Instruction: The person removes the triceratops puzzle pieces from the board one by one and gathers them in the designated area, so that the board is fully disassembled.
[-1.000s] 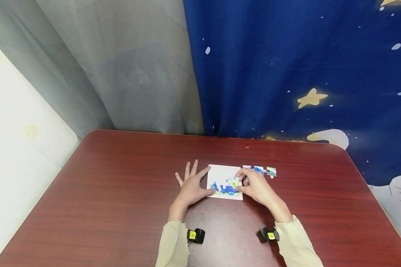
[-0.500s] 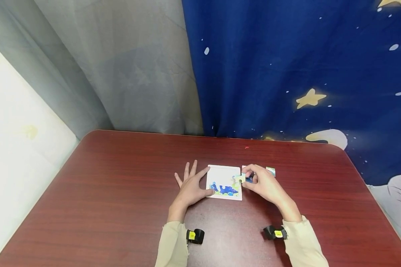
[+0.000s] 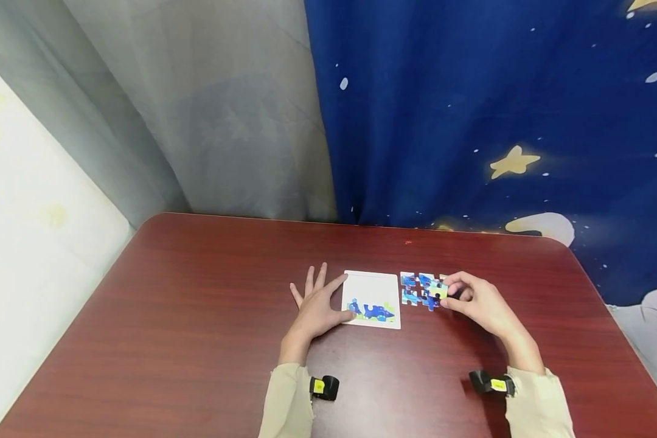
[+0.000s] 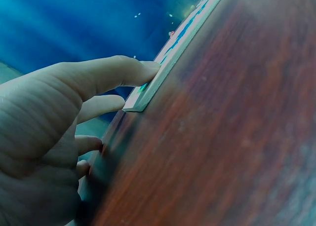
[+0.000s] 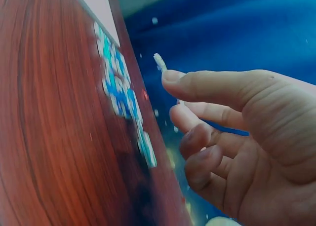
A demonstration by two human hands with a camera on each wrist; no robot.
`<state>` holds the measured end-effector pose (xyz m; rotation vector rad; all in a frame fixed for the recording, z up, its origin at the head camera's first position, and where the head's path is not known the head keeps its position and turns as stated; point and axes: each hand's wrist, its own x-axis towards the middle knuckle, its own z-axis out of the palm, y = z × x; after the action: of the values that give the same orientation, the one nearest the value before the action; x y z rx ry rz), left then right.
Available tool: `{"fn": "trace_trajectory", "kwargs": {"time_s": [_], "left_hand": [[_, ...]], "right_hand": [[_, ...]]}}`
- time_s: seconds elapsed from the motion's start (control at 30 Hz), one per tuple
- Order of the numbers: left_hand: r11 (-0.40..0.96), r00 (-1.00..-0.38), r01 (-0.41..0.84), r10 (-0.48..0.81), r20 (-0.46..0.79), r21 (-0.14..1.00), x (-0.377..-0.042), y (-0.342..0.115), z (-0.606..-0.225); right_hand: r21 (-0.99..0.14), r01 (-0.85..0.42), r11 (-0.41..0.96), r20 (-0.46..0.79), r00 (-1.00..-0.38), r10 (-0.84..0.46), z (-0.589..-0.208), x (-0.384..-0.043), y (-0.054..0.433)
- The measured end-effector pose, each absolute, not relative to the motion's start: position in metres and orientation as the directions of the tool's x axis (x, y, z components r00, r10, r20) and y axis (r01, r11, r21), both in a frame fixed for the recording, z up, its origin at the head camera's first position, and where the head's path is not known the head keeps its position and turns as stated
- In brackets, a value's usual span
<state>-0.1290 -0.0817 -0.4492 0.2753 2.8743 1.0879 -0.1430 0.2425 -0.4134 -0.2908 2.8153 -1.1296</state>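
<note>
A white puzzle tray (image 3: 369,288) lies at the middle of the table in the head view. Blue and green puzzle pieces (image 3: 382,312) fill its lower edge. My left hand (image 3: 316,313) rests on the tray's left side with thumb and fingers spread. In the left wrist view its thumb (image 4: 133,70) lies on the tray's edge. To the right of the tray, my right hand (image 3: 484,309) pinches a yellow-green puzzle piece (image 3: 440,291) between thumb and fingers. In the right wrist view that piece (image 5: 159,61) is edge-on and off the table. Loose puzzle pieces (image 3: 409,297) lie just beneath and left of it.
The reddish-brown table (image 3: 208,316) ends at a far edge by a grey curtain (image 3: 235,121) and a blue starry curtain (image 3: 427,121). A tiny red scrap (image 3: 408,242) lies near that edge. Black cameras (image 3: 324,387) are strapped to both wrists.
My right hand has lifted the yellow-green puzzle piece out of the tray's right side and carried it rightward over the loose pieces. The left hand has stayed on the tray.
</note>
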Motion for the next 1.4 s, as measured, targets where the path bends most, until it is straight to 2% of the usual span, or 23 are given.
{"fn": "trace_trajectory", "kwargs": {"time_s": [0.6,0.97,1.4], "left_hand": [[0.74,-0.984,0.139,0.175,0.012,0.659,-0.13,-0.087,-0.449],[0.74,-0.985,0.136,0.175,0.007,0.659,-0.132,-0.086,-0.449],[0.734,-0.984,0.14,0.179,0.01,0.665,-0.13,-0.081,-0.448]], "right_hand": [[-0.745,-0.031,0.667,-0.131,-0.973,-0.191,-0.417,-0.146,0.267],[-0.78,-0.009,0.626,-0.159,-0.964,-0.212,-0.421,-0.148,0.271],[-0.766,-0.003,0.643,-0.18,-0.959,-0.219,-0.428,-0.144,0.274]]}}
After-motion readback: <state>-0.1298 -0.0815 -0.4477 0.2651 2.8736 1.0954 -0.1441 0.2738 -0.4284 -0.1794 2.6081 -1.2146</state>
